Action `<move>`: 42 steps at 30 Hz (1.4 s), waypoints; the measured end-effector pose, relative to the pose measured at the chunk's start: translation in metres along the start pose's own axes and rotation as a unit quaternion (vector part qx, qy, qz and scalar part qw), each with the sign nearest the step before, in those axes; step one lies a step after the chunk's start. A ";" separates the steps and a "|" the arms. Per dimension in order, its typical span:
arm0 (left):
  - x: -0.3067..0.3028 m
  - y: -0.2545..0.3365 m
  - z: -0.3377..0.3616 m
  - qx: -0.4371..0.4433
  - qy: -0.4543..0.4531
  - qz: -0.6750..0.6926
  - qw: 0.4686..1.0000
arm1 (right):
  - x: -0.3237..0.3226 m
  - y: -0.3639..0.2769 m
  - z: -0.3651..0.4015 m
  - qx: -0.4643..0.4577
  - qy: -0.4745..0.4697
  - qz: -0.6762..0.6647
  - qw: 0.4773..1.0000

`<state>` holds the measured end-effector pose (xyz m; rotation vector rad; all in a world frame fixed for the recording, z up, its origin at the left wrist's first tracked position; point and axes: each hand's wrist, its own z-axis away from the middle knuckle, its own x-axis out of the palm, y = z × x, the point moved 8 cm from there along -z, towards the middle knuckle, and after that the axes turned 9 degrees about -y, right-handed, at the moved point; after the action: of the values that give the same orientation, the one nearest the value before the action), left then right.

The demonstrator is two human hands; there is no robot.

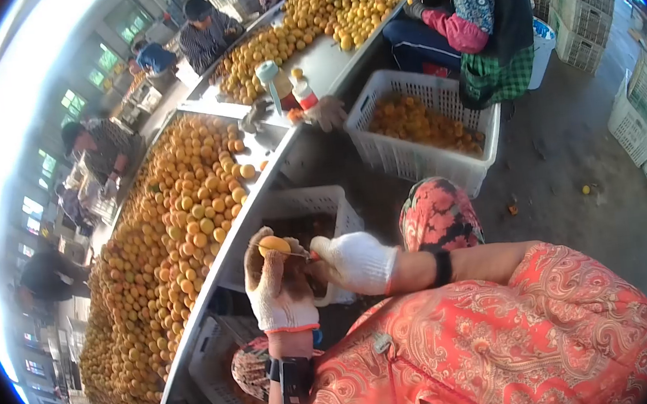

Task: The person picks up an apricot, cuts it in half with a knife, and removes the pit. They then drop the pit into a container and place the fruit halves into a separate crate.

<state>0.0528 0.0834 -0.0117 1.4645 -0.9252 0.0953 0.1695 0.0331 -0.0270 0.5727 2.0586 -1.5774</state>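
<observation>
My left hand, in a white work glove soiled at the fingers, is closed round a round yellow-orange fruit. The fruit sits at the fingertips, its smooth side showing. From the right, my right hand, also in a white glove, grips a small knife. Its thin metal blade reaches toward the fruit; whether it touches cannot be made out. Most of the handle is hidden in the glove. Both hands are over a white plastic crate with dark contents, beside the metal sorting table.
A large fruit pile covers the table on the left; another pile lies farther back. A white crate of orange pieces stands ahead. A seated co-worker is close by. A bottle and loose glove lie at the table's corner.
</observation>
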 end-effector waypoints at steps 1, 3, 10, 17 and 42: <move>0.004 -0.002 -0.001 -0.004 -0.012 0.044 0.999 | 0.003 0.002 -0.001 0.009 -0.005 0.007 1.000; 0.003 -0.004 -0.003 -0.004 -0.009 0.031 0.999 | 0.002 0.002 -0.003 0.014 -0.004 0.017 1.000; 0.018 -0.002 0.003 0.013 0.020 -0.032 0.999 | -0.015 -0.019 0.004 -0.041 0.056 0.001 0.998; -0.003 -0.024 0.006 -0.063 0.096 0.027 0.993 | 0.004 0.006 -0.003 -0.034 0.068 -0.110 0.991; -0.048 -0.009 -0.002 -0.023 0.089 0.013 0.996 | -0.030 -0.025 -0.015 -0.012 0.049 -0.172 0.984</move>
<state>0.0272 0.1060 -0.0459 1.3770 -0.7971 0.2193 0.1765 0.0399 0.0137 0.2997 2.3444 -1.7395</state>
